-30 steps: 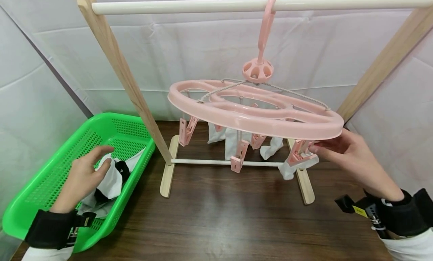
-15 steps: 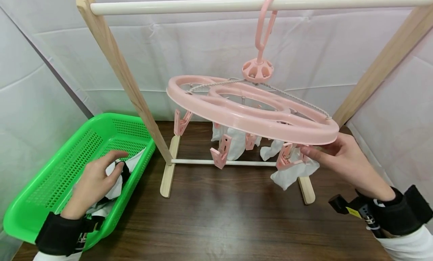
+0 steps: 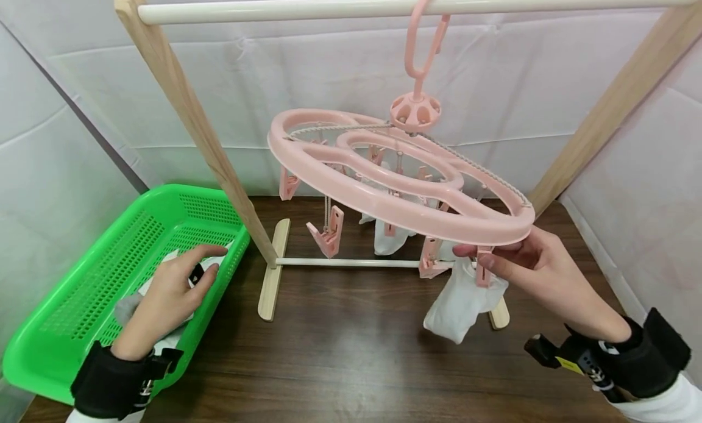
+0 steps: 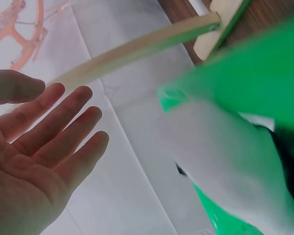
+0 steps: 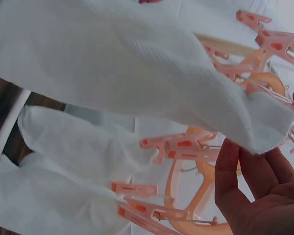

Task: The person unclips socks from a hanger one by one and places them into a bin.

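My right hand (image 3: 543, 273) is at the lowered right rim of a pink round clip hanger (image 3: 378, 205). Its thumb and fingers pinch a pink clothespin (image 3: 484, 277), from which a white sock (image 3: 455, 307) hangs. The right wrist view shows the sock's cuff (image 5: 272, 120) in that clothespin, right at the fingertips. My left hand (image 3: 172, 295) hovers over a green basket (image 3: 41, 325), fingers loosely extended and holding nothing. Beneath it lie white, grey and black cloth pieces (image 3: 127, 307), partly hidden by the hand.
The hanger hooks over a white rod (image 3: 285, 10) on a wooden stand (image 3: 192, 124). Other white socks (image 5: 83, 142) hang behind from more clothespins; several clips, such as a near one (image 3: 327, 231), hold nothing. A lower white bar (image 3: 340, 263) crosses above the dark tabletop (image 3: 340, 356).
The hanger has turned, bringing the right-hand sock forward and leftward, with its right rim lower. My right hand has moved slightly left with it. My left hand has shifted right over the basket.
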Demonstrator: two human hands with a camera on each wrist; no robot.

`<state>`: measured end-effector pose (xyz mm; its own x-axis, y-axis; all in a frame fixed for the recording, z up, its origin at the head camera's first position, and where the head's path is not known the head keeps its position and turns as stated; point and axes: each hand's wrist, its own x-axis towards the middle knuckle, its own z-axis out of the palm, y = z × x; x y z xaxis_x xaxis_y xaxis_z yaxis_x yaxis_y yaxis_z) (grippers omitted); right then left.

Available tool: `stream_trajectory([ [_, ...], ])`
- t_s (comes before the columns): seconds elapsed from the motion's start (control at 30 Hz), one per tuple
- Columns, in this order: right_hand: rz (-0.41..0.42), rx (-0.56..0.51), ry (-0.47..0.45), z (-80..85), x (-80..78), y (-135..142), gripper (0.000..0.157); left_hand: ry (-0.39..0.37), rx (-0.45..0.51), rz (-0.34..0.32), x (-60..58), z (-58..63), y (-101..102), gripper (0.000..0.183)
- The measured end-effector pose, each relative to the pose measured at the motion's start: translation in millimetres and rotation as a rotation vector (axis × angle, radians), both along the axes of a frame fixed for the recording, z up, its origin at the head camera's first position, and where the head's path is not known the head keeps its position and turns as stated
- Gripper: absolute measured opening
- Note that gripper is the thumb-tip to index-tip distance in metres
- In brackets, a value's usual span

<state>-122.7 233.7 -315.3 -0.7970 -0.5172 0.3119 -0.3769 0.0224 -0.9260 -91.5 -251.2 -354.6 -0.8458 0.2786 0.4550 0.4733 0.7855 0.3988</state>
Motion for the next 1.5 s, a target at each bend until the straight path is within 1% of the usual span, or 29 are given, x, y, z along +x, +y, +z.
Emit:
stream_trajectory([
  [0.13,-0.019,0.020,-0.041,-2.1,5.3,-5.2,0.034,0.009,0.017,-0.042,-1.4,-1.3,9.2,0.034],
  [0.23,-0.034,0.035,-0.059,-3.6,7.6,-8.9,0.034,0.031,0.019,-0.082,-3.1,-3.3,18.1,0.035],
  [0.4,-0.025,0.023,-0.061,-7.2,9.1,-14.8,0.038,0.049,0.026,-0.140,-5.1,-9.1,36.1,0.035],
  [0.47,-0.016,0.017,-0.062,-8.4,9.6,-16.9,0.039,0.037,0.032,-0.164,-5.7,-13.5,43.8,0.034],
  [0.63,0.001,0.010,-0.079,-9.7,11.1,-21.1,0.039,-0.031,0.046,-0.206,-6.6,-26.7,63.8,0.033],
  [0.8,0.030,-0.016,-0.081,-10.4,11.8,-24.8,0.034,-0.084,0.086,-0.253,-8.3,-38.6,84.4,0.030],
  [0.9,0.045,-0.040,-0.094,-11.3,12.7,-27.2,0.033,-0.110,0.113,-0.281,-9.9,-42.7,97.3,0.028],
  [1.07,0.099,-0.128,-0.077,-13.7,12.9,-32.8,0.038,-0.133,0.164,-0.341,-12.3,-44.0,119.9,0.029],
  [1.2,0.146,-0.198,-0.050,-15.6,11.9,-37.8,0.039,-0.147,0.211,-0.409,-13.6,-42.1,137.3,0.036],
  [1.37,0.157,-0.217,-0.046,-15.9,12.2,-43.2,0.039,-0.176,0.249,-0.506,-16.3,-41.0,157.4,0.054],
  [1.43,0.160,-0.224,-0.047,-16.4,12.5,-45.5,0.038,-0.170,0.258,-0.541,-18.3,-41.0,165.2,0.059],
  [1.5,0.150,-0.222,-0.069,-16.4,13.3,-48.0,0.037,-0.160,0.269,-0.575,-20.0,-41.1,172.2,0.061],
])
